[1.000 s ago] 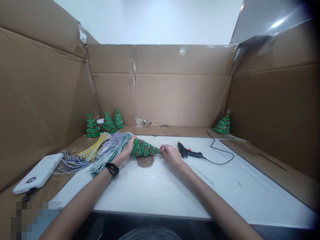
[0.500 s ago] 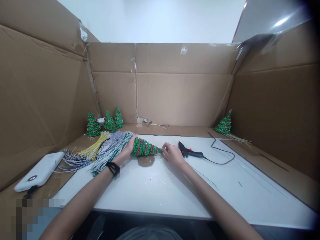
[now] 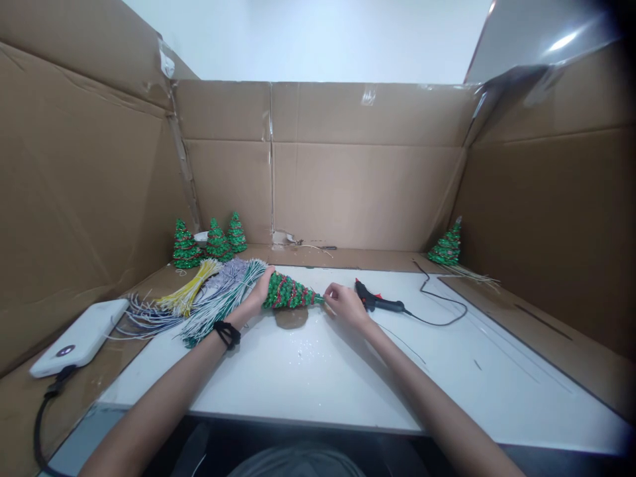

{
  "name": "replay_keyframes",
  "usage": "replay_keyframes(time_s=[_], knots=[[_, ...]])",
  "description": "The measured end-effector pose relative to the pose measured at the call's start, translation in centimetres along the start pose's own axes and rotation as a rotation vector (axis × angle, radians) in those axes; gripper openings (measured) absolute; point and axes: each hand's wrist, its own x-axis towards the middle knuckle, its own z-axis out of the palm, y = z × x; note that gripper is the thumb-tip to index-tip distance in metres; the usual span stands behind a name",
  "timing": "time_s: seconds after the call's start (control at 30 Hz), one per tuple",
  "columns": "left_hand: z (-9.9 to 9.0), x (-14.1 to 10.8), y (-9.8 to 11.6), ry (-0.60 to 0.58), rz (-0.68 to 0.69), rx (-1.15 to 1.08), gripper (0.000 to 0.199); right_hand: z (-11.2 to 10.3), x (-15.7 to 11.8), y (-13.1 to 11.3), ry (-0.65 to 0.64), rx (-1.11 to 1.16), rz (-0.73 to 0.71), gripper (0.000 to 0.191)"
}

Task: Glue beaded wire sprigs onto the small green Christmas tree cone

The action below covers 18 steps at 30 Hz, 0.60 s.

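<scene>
A small green Christmas tree (image 3: pixel 291 291) with red garland lies on its side above the white board, its tip toward the right. My left hand (image 3: pixel 262 286) is closed round its broad base, with a black band on the wrist. At the tip, my right hand (image 3: pixel 342 303) pinches with thumb and forefinger. A thin dark wire (image 3: pixel 403 344) trails out past my right forearm and seems to run from these fingers; the fingertips hide its other end. Just under the tree sits a brown round patch (image 3: pixel 291 317).
Bundles of white, yellow and green wire stems (image 3: pixel 223 298) lie left. Several finished trees (image 3: pixel 217 242) stand behind them, another tree (image 3: pixel 446 245) at back right. A black glue gun (image 3: pixel 380 301) with its cord lies right of my hand. A white power bank (image 3: pixel 79 336) lies far left. Cardboard walls (image 3: pixel 368 192) surround the board.
The trailing end of the thin wire has shifted up and left. My right hand has moved slightly right from the tree's tip. The tree stays in my left hand.
</scene>
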Motion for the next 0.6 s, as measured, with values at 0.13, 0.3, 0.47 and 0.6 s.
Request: replay_keyframes(time_s=[0.13, 0.3, 0.47, 0.6], knots=[[0.1, -0.4, 0.2, -0.009, -0.025, -0.100, 0.034, 1.1, -0.1, -0.6, 0.027, -0.045, -0.020, 0.016], [0.0, 0.0, 0.0, -0.005, -0.012, -0.114, 0.032, 0.0, 0.0, 0.4, -0.008, -0.020, -0.024, 0.015], [0.1, 0.2, -0.2, -0.025, 0.010, -0.131, 0.032, -0.1, 0.1, 0.9, -0.015, -0.046, -0.027, 0.015], [0.1, -0.1, 0.0, -0.049, -0.001, -0.124, 0.035, 0.6, 0.1, 0.7, 0.012, -0.026, -0.037, 0.017]])
